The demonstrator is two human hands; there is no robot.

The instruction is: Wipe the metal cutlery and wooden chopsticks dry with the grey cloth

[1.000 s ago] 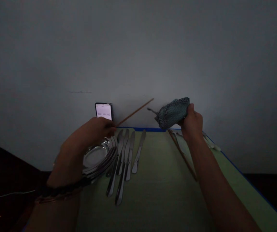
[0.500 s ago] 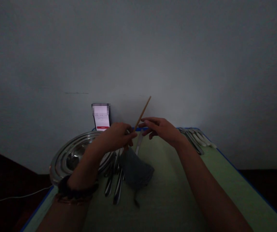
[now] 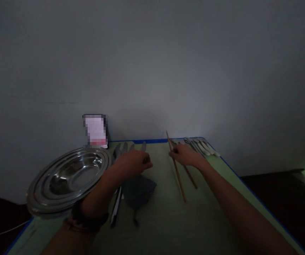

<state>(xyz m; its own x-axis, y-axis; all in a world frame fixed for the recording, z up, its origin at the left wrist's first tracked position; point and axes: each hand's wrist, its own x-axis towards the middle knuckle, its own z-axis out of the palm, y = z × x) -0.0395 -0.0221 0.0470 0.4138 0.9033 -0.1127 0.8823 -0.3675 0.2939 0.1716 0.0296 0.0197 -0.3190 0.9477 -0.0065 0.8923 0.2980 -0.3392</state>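
Observation:
My right hand (image 3: pixel 186 154) is closed on a wooden chopstick (image 3: pixel 179 177), which slants down toward me over the table. A second chopstick (image 3: pixel 190 177) sticks out below the same hand; whether it is held or lying there I cannot tell. My left hand (image 3: pixel 136 163) has its fingers curled above a dark grey-blue cloth (image 3: pixel 139 191) with a cord end hanging from it. What those fingers grip, if anything, is hidden. Several table knives (image 3: pixel 116 207) lie beside and partly beneath my left forearm.
Nested steel bowls (image 3: pixel 62 180) stand at the left. Behind them a lit phone (image 3: pixel 96 130) leans against the wall. Spoons and other cutlery with pale handles (image 3: pixel 207 149) are lined up at the back right. The green table (image 3: pixel 165 226) has a blue edge.
My right hand has moved right and closed on a chopstick. The chopstick that pointed up from my left hand has left it. The view has turned slightly right.

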